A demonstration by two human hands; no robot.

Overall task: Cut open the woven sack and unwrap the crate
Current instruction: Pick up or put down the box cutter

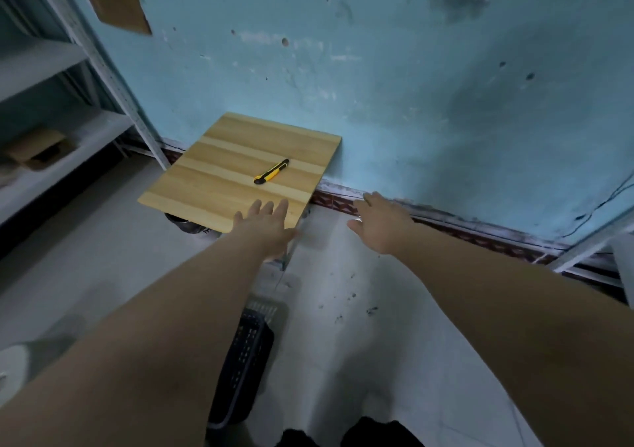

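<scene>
Both arms stretch forward, palms down and fingers spread, neither one holding anything. The left hand [266, 221] hovers at the near right corner of a small wooden tabletop [212, 175], its fingertips over the edge of the board. The right hand [380, 221] is just to the right of that, above the floor [343, 275] near the patterned skirting at the foot of the blue wall [411, 86]. On the tabletop, a little beyond the left hand, lies a yellow and black utility knife [271, 172], untouched. Near the person, below and between the forearms, a black perforated crate [245, 360] stands on the pale floor, its upper end seemingly under a translucent wrap, though blur makes that uncertain. Grey metal shelving [61, 103] fills the far left.
</scene>
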